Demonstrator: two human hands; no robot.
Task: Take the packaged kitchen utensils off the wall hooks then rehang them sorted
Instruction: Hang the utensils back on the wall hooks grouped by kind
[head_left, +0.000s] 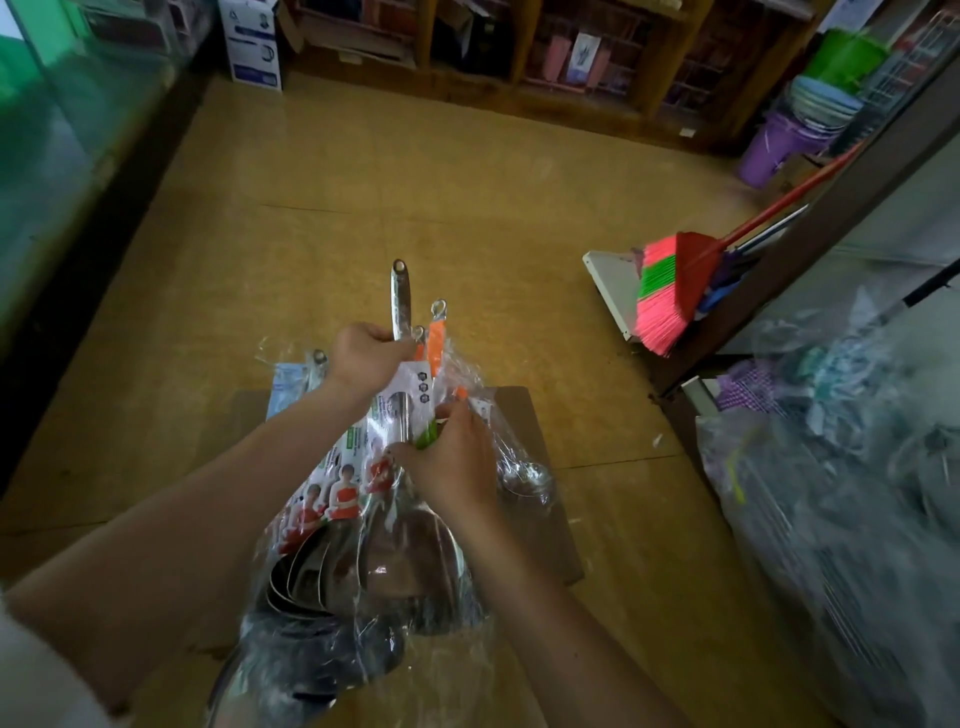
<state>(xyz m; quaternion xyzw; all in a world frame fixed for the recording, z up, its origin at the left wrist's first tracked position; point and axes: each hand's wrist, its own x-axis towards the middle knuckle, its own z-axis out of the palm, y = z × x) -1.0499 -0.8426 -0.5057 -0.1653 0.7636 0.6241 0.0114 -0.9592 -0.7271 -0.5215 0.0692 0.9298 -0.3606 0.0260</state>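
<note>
A bundle of packaged steel utensils (358, 545) in clear plastic sleeves with printed cards hangs in front of me above a brown cardboard sheet (540, 519). My left hand (363, 358) grips the bundle near its top, where a long steel handle (401, 299) and an orange handle (435, 343) stick up. My right hand (452, 457) pinches a green-handled piece (427, 435) in the middle of the bundle. A wrapped steel spoon (522, 475) lies on the cardboard to the right. Another blue-carded package (293, 382) lies at the left behind my arm.
I stand over a yellow-brown floor (363, 197). A pink and green broom (670, 280) leans at the right beside a dark counter. Plastic bags of goods (841, 493) fill the right side. Wooden shelves (519, 52) and stacked plastic tubs (810, 109) stand at the back.
</note>
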